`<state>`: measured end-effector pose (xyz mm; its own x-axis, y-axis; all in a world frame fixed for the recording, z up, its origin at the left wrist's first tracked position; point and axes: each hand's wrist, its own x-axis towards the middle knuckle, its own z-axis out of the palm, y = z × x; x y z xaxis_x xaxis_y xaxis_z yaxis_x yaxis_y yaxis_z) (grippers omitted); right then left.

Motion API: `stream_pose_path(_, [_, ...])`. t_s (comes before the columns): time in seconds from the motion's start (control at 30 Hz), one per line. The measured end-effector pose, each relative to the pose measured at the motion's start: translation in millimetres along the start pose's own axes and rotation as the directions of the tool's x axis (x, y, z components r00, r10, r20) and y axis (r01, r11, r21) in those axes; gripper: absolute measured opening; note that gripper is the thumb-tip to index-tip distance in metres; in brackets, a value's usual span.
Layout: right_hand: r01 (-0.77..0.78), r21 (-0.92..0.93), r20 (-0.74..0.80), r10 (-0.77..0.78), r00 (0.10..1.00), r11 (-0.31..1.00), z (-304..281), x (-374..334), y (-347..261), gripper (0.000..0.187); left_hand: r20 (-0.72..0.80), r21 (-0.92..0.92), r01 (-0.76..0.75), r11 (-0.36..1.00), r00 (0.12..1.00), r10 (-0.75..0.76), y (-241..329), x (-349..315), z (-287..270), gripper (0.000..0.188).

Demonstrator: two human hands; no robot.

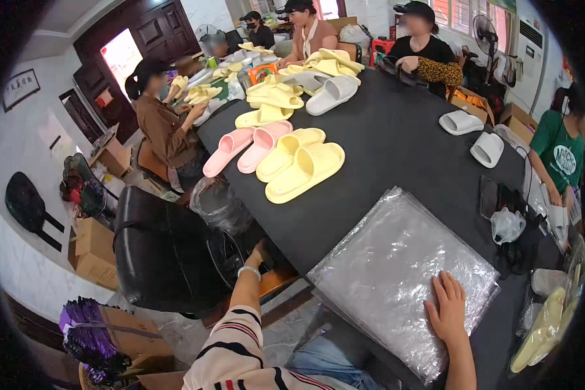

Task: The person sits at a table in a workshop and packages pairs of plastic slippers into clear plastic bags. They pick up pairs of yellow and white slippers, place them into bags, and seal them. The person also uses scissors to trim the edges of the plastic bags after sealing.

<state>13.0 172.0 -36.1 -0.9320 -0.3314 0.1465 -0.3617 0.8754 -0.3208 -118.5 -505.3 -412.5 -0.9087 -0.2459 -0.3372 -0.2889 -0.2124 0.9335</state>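
Head view. Clock read about the middle of the stack, 12 at the picture's top.

Stack of clear plastic sleeves (383, 260): flat on the black table (403, 143), at its near edge, a few lower sheets out of line along the borders.

Right hand (447, 309): at 4 o'clock on the stack, palm down, fingers extended and slightly apart, thumb out to the side; open, resting on the top sleeve, grasping nothing.

Left hand (260, 255): off the table at 9 o'clock, low beside the black chair (162, 253). Finger opening and any hold: cannot tell, fingers partly obscured.

Surroundings: pair of yellow slides (305, 166) at 11 o'clock, side by side; pink slides (265, 146) just beyond them. Two pale grey slides (461, 122) at 1 o'clock, apart from each other. Crumpled clear bag (507, 225) at 2 o'clock. Yellow slide in clear wrapping (541, 331) near 4 o'clock, by the right edge. Co-worker in a green T-shirt (561, 153) at 2 o'clock.
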Motion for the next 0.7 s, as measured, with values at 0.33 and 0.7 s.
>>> stream_pose_path(0.33, [-0.035, -0.054, 0.018, 0.036, 0.999, 0.998, 1, 0, -1, 0.058, 0.111, 0.992, -0.093, 0.087, 0.965, -0.237, -8, -15, 56, 0.055])
stream_pose_path(0.7, [0.021, -0.047, -0.033, -0.023, 0.999, 0.999, 2, -1, 1, 0.056, 0.116, 0.992, -0.114, -0.060, 0.993, 0.034, 29, -39, 52, 0.038])
